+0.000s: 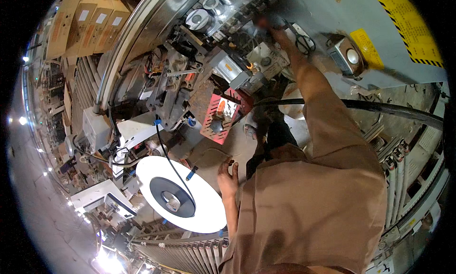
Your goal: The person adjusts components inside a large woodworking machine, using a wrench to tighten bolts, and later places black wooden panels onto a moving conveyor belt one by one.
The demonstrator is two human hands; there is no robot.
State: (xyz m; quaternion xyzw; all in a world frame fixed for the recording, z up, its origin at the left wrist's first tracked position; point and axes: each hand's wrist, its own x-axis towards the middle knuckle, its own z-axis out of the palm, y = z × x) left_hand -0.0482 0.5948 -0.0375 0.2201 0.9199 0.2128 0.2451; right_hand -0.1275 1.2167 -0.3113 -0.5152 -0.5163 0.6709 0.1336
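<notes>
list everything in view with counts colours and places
Cardboard boxes: at least three, brown, upper left
Metal cylinders: several, silver, top centre
Large labels: two, yellow, upper right
Scissors: one, black, top, right of centre
Wrench: at least one, grey, upper centre-left
Slotted tray: one, red, centre
Disc: one, white, dark-centred, lower left
Hose: one, black, right half
Rollers: many, grey, lower edge and right
Machine parts: many, grey, upper centre
Shirt: one, brown, lower right
Left hand: one, bare, right of disc
Right hand: one, blurred, top centre
</notes>
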